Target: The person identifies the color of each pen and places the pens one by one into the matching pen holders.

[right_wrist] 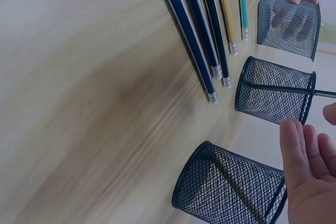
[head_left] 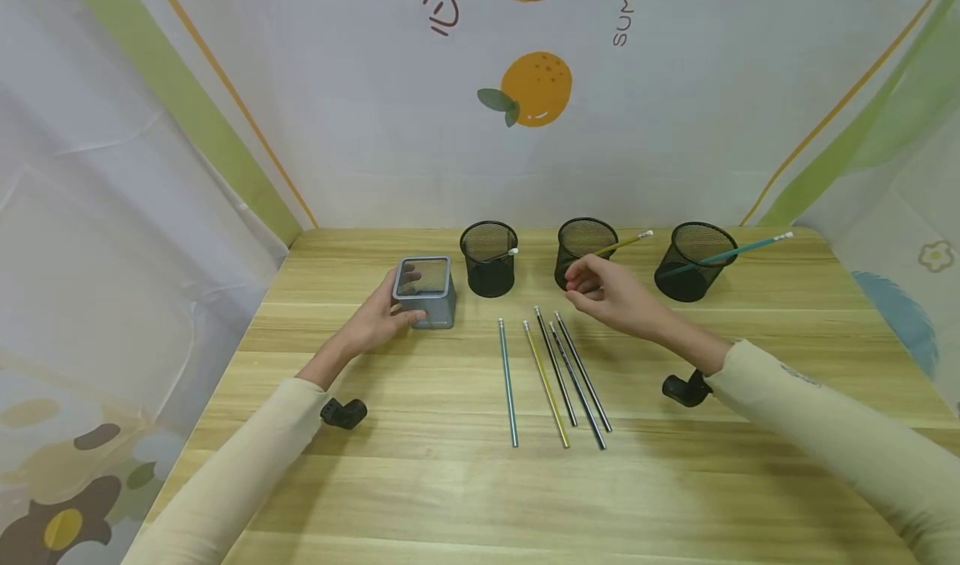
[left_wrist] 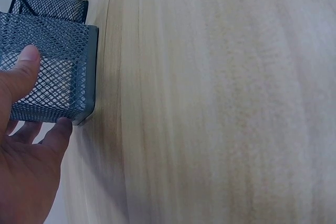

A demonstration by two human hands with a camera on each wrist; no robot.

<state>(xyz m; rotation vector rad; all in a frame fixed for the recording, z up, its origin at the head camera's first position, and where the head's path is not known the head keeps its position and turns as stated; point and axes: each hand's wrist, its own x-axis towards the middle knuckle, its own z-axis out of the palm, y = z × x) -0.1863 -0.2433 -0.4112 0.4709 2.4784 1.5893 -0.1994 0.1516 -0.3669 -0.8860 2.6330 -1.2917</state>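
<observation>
My left hand (head_left: 382, 319) holds a grey square mesh pen holder (head_left: 438, 308) standing on the table, thumb on its front and fingers round its far side. In the left wrist view the thumb lies across the mesh wall. My right hand (head_left: 618, 298) hovers before the middle round black mesh pen holder (head_left: 587, 236), its fingers loosely bent with nothing between them. In that holder leans a yellow pencil (head_left: 626, 242). On the table below lie a teal pencil (head_left: 508, 386), a yellow pencil (head_left: 547, 386) and several dark pencils (head_left: 582, 386), eraser ends away from me.
Left of the middle one stands another round black holder (head_left: 491, 277) with a dark pencil in it. At the right, a third round holder (head_left: 684, 286) contains a teal pencil (head_left: 750, 246). A printed curtain (head_left: 375, 132) hangs behind the wooden table (head_left: 450, 498).
</observation>
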